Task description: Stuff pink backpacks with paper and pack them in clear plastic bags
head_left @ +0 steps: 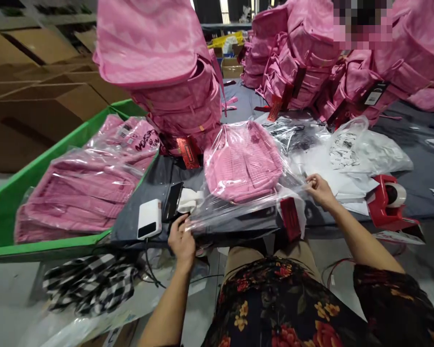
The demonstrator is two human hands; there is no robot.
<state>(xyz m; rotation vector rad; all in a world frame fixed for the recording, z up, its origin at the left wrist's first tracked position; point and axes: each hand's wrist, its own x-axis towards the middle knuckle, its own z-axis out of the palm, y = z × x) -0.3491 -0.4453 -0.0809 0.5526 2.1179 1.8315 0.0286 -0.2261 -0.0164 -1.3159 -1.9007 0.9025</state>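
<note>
Starting at far left, see the green bin [58,245] with wrapped pink backpacks [87,193] lying inside; best to leave undisturbed. Next, past the white power bank [149,219] and dark phone [173,200], find the left hand [182,241], pinching the left end of the near edge of the clear plastic bag [235,212]; better to grip lightly, so as not to stretch or tear the film. In the middle, on the table [423,178] and between both hands, note the pink backpack [244,161] under the film, seemingly inside the bag; best kept flat and square. Farther right, avoid snagging the red card [290,218] at the table's near edge. Then match the right hand [320,191], pinching the same edge's other end, to the left in height and pull. Last, avoid brushing the red tape dispenser [381,200]
</note>
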